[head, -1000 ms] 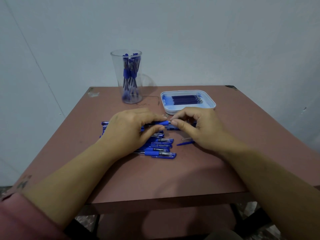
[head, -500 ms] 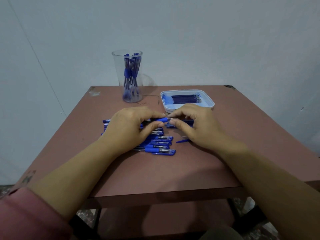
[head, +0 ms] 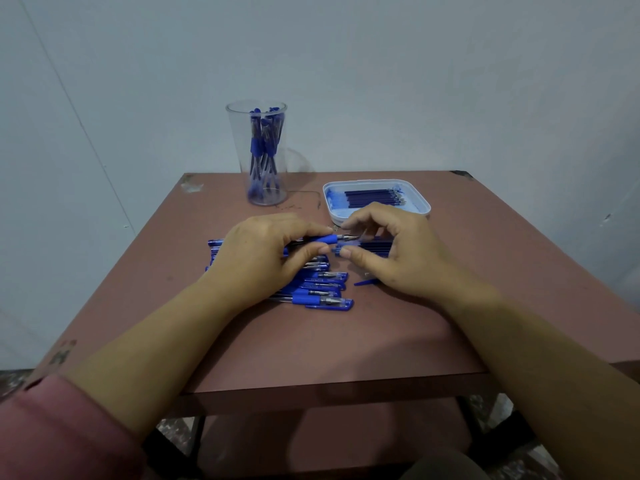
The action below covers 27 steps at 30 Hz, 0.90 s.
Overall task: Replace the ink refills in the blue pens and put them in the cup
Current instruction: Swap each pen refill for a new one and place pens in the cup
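My left hand point(head: 266, 251) grips a blue pen point(head: 329, 239) at its blue grip, the metal tip pointing right. My right hand point(head: 394, 249) is at the pen's tip, thumb and fingers curled; a dark blue piece, perhaps the cap, shows under its fingers. A pile of several blue pens point(head: 318, 289) lies on the brown table point(head: 346, 341) below my left hand. A loose blue piece point(head: 363, 282) lies beside my right hand. The clear cup point(head: 258, 154) with several pens stands at the back. A white tray point(head: 422, 206) holds dark refills point(head: 374, 197).
The table's front edge runs just below my forearms. Pale walls close in behind the table and on the left. A pink sleeve covers my left arm at the bottom left. Bare tabletop lies to the right of the tray.
My right hand has drawn slightly to the right off the pen, baring its metal tip. My left hand holds the pen in the same place.
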{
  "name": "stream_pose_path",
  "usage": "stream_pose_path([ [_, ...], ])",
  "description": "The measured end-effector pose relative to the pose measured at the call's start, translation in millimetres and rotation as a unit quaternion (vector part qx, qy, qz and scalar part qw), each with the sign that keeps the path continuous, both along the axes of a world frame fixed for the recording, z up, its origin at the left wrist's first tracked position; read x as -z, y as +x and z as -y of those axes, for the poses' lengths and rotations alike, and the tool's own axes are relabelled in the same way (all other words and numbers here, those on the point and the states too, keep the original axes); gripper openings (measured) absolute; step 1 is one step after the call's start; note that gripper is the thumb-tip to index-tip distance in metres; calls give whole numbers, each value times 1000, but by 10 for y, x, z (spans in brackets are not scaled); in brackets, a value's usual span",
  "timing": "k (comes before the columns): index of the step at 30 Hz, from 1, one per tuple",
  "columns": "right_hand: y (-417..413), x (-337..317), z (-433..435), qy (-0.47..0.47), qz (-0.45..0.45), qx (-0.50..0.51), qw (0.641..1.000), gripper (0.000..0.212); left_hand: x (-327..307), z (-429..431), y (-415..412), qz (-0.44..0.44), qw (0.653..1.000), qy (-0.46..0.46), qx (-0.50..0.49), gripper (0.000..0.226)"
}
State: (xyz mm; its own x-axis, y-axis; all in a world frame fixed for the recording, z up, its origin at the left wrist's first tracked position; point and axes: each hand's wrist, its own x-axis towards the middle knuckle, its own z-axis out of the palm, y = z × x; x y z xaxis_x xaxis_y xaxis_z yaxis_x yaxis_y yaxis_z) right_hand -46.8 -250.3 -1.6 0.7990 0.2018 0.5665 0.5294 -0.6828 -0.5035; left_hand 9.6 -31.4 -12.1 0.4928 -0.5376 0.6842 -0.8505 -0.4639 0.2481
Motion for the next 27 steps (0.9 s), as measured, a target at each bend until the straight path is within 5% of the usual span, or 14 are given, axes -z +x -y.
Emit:
stream_pose_path([
  [5,25,4,2,16,-5,-1,1000,8,-3,-13,13,1,1000,9,-2,37],
  [10,-12,-15,7,33,-24,-11,999,22,11,-9,15,-3,1000,2,-2,37],
  [14,37,12,9,35,-32,-12,999,5,4,-6,9,3,1000,5,0,37],
  [19,7,9,10,36,-42,-15,998,22,7,-10,11,-1,1000,0,-1,37],
  [24,27,3,-2,34,-38,-6,999,7,6,-7,15,2,1000,6,-2,37],
  [27,17,3,2,24,-37,-6,999,17,7,-9,14,3,1000,4,0,37],
])
